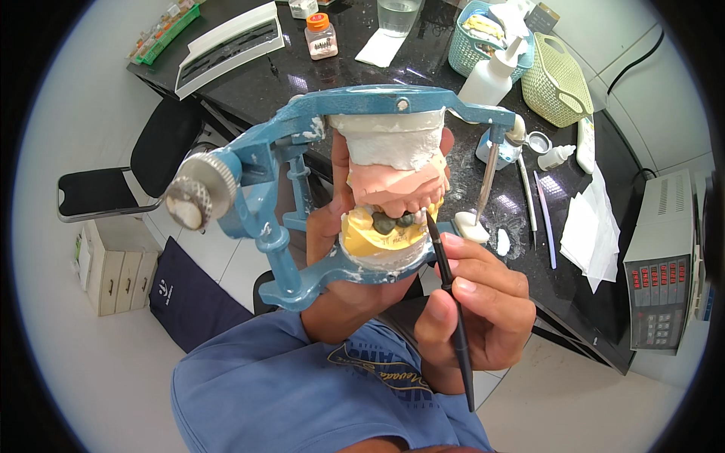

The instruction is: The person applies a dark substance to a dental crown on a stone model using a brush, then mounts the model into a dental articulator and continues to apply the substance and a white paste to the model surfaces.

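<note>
A blue dental articulator is held up over my lap by my left hand, whose fingers wrap behind and under it. Mounted in it are a pink upper dental cast on white plaster and a yellow lower cast. Dark grey caps cover some lower teeth. Between thumb and fingers, my right hand grips a slim black brush. Its tip is by the teeth at the right side of the casts; I cannot tell whether it touches.
On the black bench stand an orange-capped jar, a glass of water, a white bottle and baskets. Right are a thin brush, tissues and a control unit. A black chair stands left.
</note>
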